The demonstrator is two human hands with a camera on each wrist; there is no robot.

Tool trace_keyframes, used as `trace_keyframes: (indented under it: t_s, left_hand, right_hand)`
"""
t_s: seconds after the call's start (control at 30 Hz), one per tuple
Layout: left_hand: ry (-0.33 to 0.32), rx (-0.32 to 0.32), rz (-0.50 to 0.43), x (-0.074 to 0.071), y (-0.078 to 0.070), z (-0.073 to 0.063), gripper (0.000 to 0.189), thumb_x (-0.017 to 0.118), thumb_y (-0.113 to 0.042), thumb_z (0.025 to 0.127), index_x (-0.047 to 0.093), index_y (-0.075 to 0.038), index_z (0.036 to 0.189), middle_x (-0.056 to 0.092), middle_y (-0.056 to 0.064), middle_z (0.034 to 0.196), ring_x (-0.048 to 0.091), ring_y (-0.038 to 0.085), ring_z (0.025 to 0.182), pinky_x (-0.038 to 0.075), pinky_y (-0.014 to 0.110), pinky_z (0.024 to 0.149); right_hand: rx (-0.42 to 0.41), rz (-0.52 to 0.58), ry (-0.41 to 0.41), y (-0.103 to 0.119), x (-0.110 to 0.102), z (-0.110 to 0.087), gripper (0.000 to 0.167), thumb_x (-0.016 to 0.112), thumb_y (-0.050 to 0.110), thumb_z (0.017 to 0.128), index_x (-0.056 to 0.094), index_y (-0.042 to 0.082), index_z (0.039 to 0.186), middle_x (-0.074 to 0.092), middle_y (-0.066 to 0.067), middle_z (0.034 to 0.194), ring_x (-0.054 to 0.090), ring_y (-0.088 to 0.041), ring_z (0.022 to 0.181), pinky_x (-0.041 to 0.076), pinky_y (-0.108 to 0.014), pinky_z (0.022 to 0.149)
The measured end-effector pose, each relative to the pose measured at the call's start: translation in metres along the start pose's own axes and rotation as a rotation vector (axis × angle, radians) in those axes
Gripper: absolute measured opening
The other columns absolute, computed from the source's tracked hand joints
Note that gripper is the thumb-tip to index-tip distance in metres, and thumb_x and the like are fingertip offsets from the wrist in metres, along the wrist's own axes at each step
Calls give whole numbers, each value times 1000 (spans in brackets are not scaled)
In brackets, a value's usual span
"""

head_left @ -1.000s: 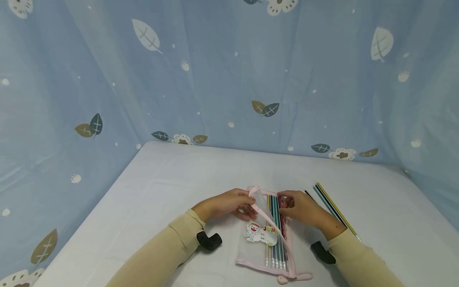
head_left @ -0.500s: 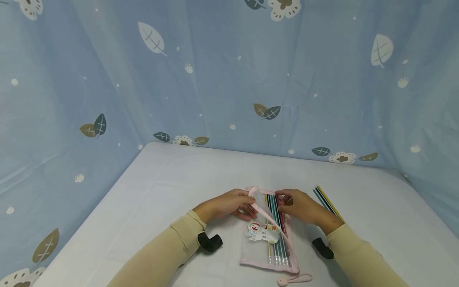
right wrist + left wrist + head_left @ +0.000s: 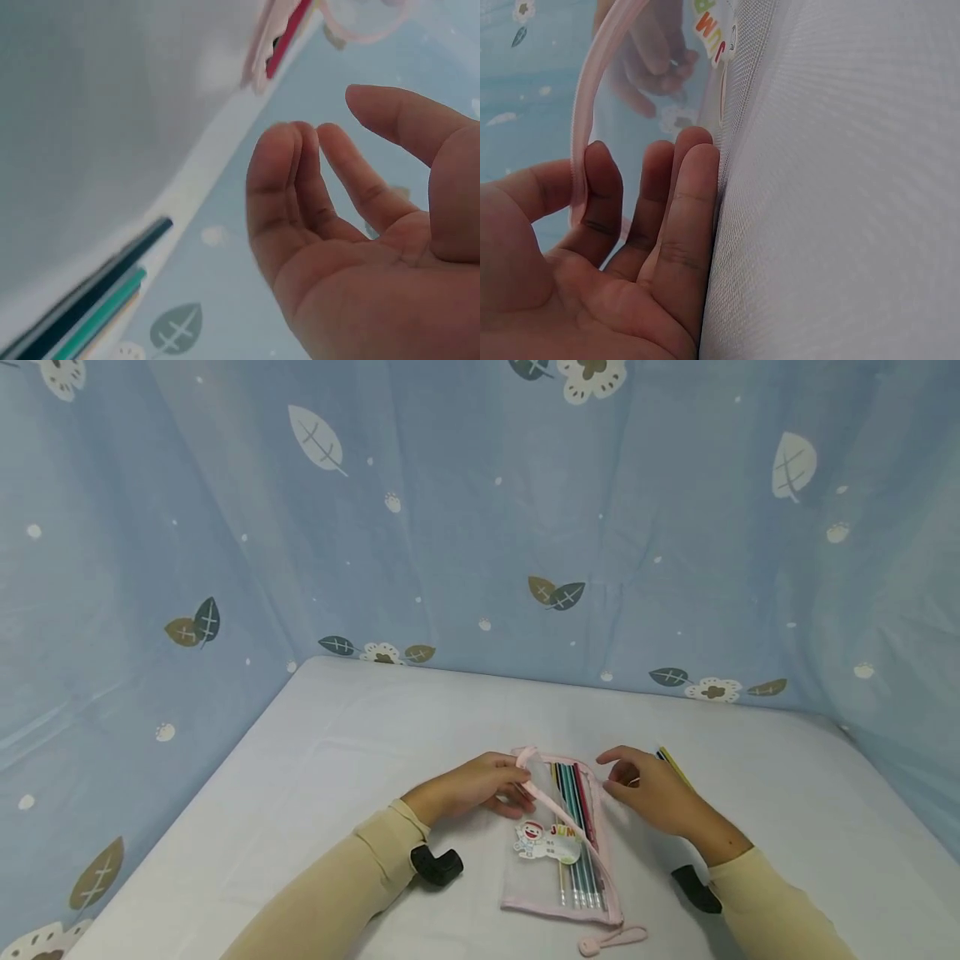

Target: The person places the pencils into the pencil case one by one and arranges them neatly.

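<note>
A clear pencil pouch with pink edging lies on the table in the head view, several pencils lined up inside it. It carries a cartoon label. My left hand pinches the pink edge of its opening between thumb and finger and holds it raised, as the left wrist view also has it. Just right of the pouch hovers my right hand, its fingers loosely bent with nothing between them. In the right wrist view, loose pencils lie beside that hand.
More of the loose pencils, including a yellow one, show behind the right hand, partly hidden by it. A pink zipper pull trails from the pouch's near right corner. Blue patterned cloth stands behind the white table.
My right hand has let go at the pouch's opening and moved right, off the pencils inside. The left hand keeps its pinch on the edge.
</note>
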State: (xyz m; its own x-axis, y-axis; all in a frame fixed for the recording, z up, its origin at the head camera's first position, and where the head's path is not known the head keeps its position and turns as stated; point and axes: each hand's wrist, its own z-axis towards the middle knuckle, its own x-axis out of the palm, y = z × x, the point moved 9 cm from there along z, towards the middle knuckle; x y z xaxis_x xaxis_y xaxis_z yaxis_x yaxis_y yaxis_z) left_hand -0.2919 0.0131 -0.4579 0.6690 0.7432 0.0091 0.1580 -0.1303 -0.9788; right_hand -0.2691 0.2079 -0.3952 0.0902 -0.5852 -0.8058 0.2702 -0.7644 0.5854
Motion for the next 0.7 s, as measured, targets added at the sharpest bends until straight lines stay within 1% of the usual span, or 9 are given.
trace_keyframes:
  t_s: [0.2,0.37,0.57,0.7]
  left_hand:
    - [16,16,15,0,0,-1,24,48,-18,104,61,2,108,70,10,96,71,17,91,62,34,84]
    - [26,6,7,-1,2,0,22,48,-18,104,61,-1,104,69,8,94,71,17,91,62,34,84]
    - [30,6,3,-2,1,1,23,47,-19,105,61,-1,107,68,7,95,71,17,91,62,34,85]
    - [32,3,3,-2,0,1,24,47,-19,105,60,0,110,68,6,95,71,17,92,62,34,86]
  right_hand:
    - [16,-36,-71,-1,-18,-10,24,65,4,92,62,6,116,64,-7,96,59,-18,85,50,-26,63]
    - [25,-56,-106,-9,-24,-13,26,65,-1,90,60,3,115,64,-11,98,61,-20,86,51,-29,66]
    - [42,-64,-100,-19,-28,-11,28,63,-2,91,58,1,118,64,-17,103,63,-24,89,52,-29,64]
    - [56,-85,-80,-27,-28,-11,31,61,-3,90,57,0,121,62,-21,107,64,-28,92,53,-31,64]
